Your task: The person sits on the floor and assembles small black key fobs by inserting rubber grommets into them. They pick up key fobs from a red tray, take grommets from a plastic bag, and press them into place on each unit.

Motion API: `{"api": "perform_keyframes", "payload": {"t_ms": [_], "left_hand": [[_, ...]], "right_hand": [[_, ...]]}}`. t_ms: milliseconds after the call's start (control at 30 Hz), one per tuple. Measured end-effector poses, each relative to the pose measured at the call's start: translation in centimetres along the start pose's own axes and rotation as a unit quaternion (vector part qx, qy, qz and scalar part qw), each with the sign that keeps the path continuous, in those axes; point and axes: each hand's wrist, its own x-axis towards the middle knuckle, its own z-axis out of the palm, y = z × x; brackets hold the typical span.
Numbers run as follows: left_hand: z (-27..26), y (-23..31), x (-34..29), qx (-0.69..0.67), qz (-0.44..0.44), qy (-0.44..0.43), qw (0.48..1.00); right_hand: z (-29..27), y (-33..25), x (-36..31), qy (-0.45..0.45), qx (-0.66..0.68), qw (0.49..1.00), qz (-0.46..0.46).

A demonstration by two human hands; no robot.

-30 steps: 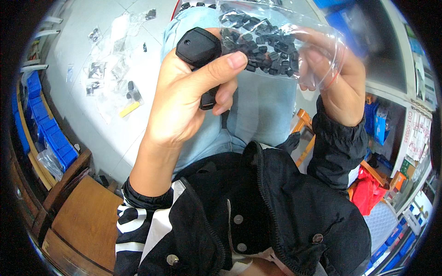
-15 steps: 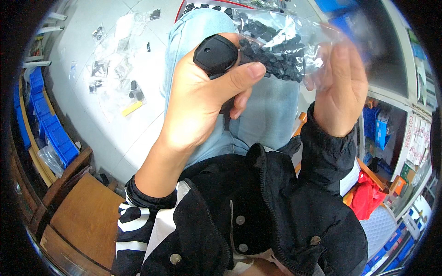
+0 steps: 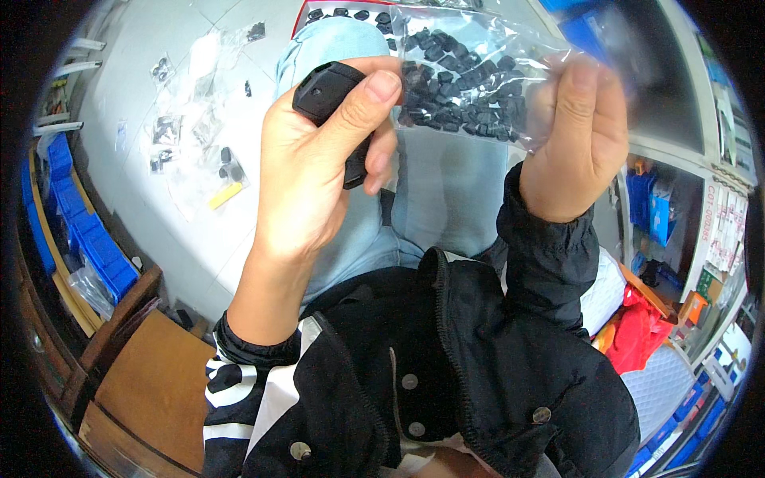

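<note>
I see pale floor (image 3: 151, 48) | small clear bags of dark parts (image 3: 165, 129) scattered on it | loose black pieces (image 3: 231, 169) | a yellow strip (image 3: 225, 195) beside them | blue bins (image 3: 88, 239) along left edge

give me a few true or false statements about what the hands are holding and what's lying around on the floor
1. The left hand holds a black case. True.
2. The right hand holds an empty bag. False: the clear bag is full of small black parts.
3. The case lies on the floor. False: it is gripped, with the thumb pressed over it.
4. Small bags lie scattered on the floor. True.
5. Red bins stand at the left. False: the bins there are blue.
</note>
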Motion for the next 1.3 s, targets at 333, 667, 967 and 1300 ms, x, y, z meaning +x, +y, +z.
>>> {"api": "perform_keyframes", "payload": {"t_ms": [333,667,967,1300], "left_hand": [[-0.1,0.8,0.1,0.056,0.013,-0.022,0.998],[0.2,0.5,0.4,0.071,-0.036,-0.032,0.996],[0.1,-3.4,2.7,0.082,-0.146,-0.003,0.986],[3.0,-5.6,5.4,0.215,-0.164,0.032,0.962]], "right_hand": [[0.5,-0.3,-0.1,0.029,0.041,0.999,0.016],[-0.3,0.5,-0.4,0.004,0.094,0.981,0.167],[-2.1,4.5,-1.1,0.045,0.098,0.961,0.254],[-6.0,9.2,-1.3,0.106,-0.002,0.956,0.275]]}}
